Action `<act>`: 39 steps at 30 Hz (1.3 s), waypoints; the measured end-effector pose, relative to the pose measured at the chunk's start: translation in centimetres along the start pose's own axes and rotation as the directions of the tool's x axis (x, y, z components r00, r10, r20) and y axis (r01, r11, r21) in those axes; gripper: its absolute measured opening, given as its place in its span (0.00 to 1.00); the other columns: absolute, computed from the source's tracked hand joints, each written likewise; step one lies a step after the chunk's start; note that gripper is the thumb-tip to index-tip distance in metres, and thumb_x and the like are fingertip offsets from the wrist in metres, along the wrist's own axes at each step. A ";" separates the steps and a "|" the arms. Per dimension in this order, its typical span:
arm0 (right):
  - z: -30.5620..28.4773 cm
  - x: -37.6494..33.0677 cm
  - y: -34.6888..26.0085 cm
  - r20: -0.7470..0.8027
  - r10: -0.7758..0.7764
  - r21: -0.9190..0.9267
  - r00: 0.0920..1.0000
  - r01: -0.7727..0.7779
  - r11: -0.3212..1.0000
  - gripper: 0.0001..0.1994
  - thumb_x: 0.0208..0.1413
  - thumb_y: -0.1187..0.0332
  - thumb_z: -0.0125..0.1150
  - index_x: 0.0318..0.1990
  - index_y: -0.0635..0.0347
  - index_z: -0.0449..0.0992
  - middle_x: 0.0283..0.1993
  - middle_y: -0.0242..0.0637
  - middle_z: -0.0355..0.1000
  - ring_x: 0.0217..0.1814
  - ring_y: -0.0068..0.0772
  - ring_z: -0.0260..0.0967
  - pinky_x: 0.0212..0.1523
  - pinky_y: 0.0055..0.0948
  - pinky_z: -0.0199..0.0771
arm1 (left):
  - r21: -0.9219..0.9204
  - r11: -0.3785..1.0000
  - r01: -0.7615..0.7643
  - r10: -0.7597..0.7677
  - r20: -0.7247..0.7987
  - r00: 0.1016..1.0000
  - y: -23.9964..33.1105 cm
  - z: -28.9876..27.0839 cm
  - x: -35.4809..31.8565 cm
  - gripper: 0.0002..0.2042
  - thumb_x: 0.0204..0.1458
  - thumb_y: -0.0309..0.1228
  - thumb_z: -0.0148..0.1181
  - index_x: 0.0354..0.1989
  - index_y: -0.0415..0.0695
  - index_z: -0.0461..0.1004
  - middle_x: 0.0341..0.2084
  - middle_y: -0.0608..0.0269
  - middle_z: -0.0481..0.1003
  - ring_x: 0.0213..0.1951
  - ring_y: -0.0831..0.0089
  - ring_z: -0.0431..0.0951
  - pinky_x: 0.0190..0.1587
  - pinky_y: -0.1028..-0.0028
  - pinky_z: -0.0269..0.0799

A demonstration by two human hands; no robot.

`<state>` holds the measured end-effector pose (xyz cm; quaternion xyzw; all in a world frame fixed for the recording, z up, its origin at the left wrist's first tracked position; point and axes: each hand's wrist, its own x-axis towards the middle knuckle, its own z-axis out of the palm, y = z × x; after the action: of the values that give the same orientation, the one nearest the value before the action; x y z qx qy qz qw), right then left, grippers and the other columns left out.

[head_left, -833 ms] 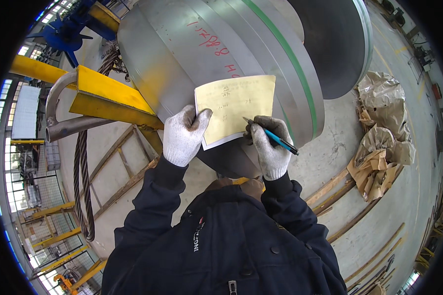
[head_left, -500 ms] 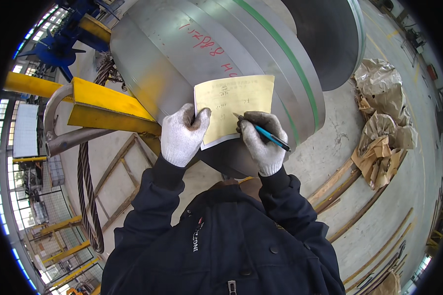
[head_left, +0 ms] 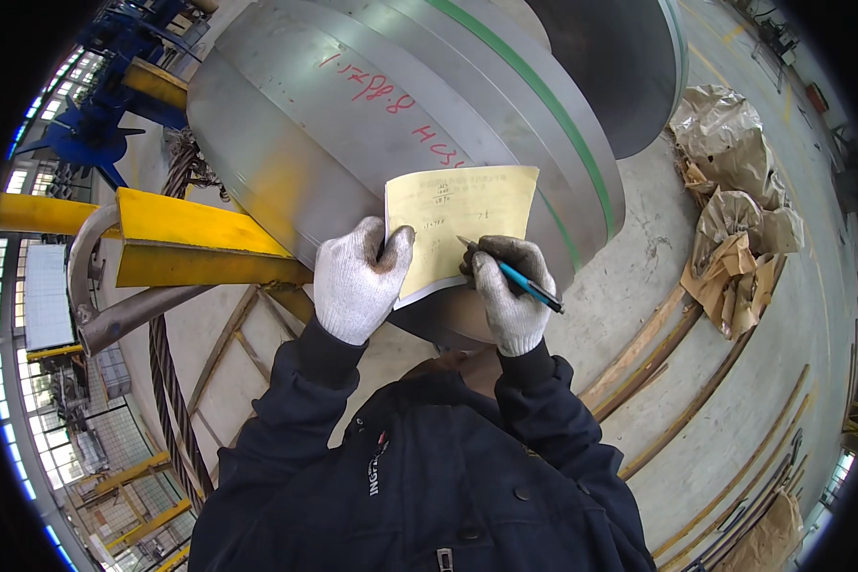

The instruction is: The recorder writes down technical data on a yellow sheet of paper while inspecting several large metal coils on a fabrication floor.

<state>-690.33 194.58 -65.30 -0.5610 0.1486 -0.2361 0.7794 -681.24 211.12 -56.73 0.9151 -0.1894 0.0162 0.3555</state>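
Observation:
My left hand (head_left: 360, 278), in a white knit glove with a darkened thumb, is closed on the left edge of a yellow paper pad (head_left: 462, 205). Handwritten marks show on its top sheet. In my gloved right hand (head_left: 510, 291) is a blue pen (head_left: 526, 284), gripped in a writing hold, its tip at the paper. Beyond the pad lies a large grey steel coil (head_left: 353, 114) with red handwriting and a green strap (head_left: 543, 91). The pad hides part of the coil's near side.
At the left, a yellow steel beam (head_left: 195, 243) reaches toward the coil, with a bent metal pipe (head_left: 143, 319) beside it. A wire rope (head_left: 167, 400) hangs below. Crumpled brown wrapping paper (head_left: 739, 229) and wooden strips (head_left: 705, 410) lie on the floor to the right. Another coil (head_left: 610, 76) stands behind.
The coil and surroundings have shifted left in view, while the pad and both hands sit slightly lower. More red writing shows above the pad. Both holds are the same.

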 end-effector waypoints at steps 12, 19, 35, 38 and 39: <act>-2.1 -0.5 0.9 0.032 0.091 0.080 0.995 -0.093 0.992 0.11 0.64 0.80 0.68 0.51 0.70 0.79 0.42 0.44 0.84 0.42 0.26 0.82 0.45 0.26 0.83 | 0.113 0.991 0.069 -0.082 0.115 0.990 1.1 0.6 -0.8 0.17 0.62 0.35 0.69 0.30 0.32 0.74 0.16 0.48 0.63 0.19 0.70 0.57 0.24 0.65 0.63; -0.6 -2.1 3.0 -0.085 0.126 0.182 0.988 -0.109 0.977 0.10 0.64 0.79 0.68 0.51 0.70 0.79 0.42 0.43 0.84 0.41 0.25 0.82 0.45 0.25 0.83 | 0.088 0.994 0.067 -0.084 0.210 0.974 -1.2 -0.3 0.5 0.14 0.63 0.32 0.69 0.34 0.30 0.78 0.19 0.52 0.74 0.25 0.82 0.66 0.29 0.71 0.70; 2.4 -2.8 3.7 -0.397 -0.148 0.007 0.906 0.164 0.986 0.10 0.59 0.76 0.73 0.47 0.67 0.83 0.38 0.40 0.86 0.37 0.19 0.81 0.40 0.23 0.82 | 0.093 0.953 -0.287 0.261 0.225 0.939 0.4 0.7 4.3 0.13 0.61 0.32 0.69 0.33 0.32 0.78 0.21 0.46 0.77 0.23 0.61 0.76 0.30 0.66 0.74; 2.3 -2.6 3.8 -0.354 -0.202 0.000 0.913 0.216 0.976 0.09 0.59 0.75 0.74 0.46 0.65 0.84 0.36 0.37 0.85 0.34 0.17 0.80 0.36 0.21 0.80 | 0.149 0.942 -0.300 0.264 0.219 0.939 0.6 0.2 3.3 0.13 0.62 0.32 0.69 0.35 0.31 0.79 0.22 0.49 0.79 0.25 0.73 0.74 0.32 0.69 0.75; 2.5 -2.7 3.9 -0.351 -0.199 0.015 0.915 0.218 0.976 0.09 0.59 0.75 0.74 0.46 0.65 0.84 0.36 0.37 0.85 0.33 0.17 0.79 0.36 0.21 0.80 | 0.136 0.940 -0.312 0.283 0.198 0.939 0.3 0.1 3.0 0.13 0.62 0.32 0.69 0.33 0.33 0.78 0.20 0.47 0.77 0.22 0.62 0.76 0.30 0.67 0.74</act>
<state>-690.56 199.01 -68.24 -0.5018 0.2165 -0.4169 0.7263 -678.55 209.82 -56.09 0.9000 -0.3544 0.0051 0.2536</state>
